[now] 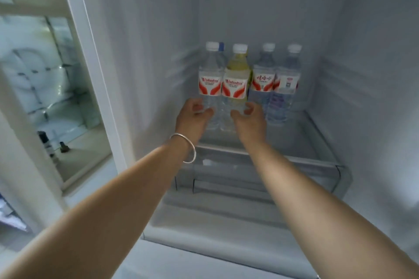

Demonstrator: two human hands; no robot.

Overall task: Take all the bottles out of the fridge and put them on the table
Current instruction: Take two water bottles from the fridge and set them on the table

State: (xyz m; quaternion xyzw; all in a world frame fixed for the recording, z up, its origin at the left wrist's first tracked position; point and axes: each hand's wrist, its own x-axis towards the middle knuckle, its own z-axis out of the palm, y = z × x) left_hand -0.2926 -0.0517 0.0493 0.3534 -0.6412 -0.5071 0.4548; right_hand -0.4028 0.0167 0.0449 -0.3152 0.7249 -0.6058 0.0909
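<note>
Several water bottles with white caps and red-and-white labels stand in a row on the fridge's glass shelf (301,133). My left hand (192,118) curls round the lower part of the leftmost clear bottle (209,85). My right hand (250,122) curls round the base of the yellowish bottle (235,70) beside it. Two more clear bottles (263,81) (286,84) stand untouched to the right. A blue-capped bottle (221,46) peeks out behind the front row, mostly hidden.
The fridge's white side walls (147,63) close in on both sides. A clear drawer (249,176) sits under the shelf. Outside the fridge to the left, small dark objects (64,146) stand on a pale surface.
</note>
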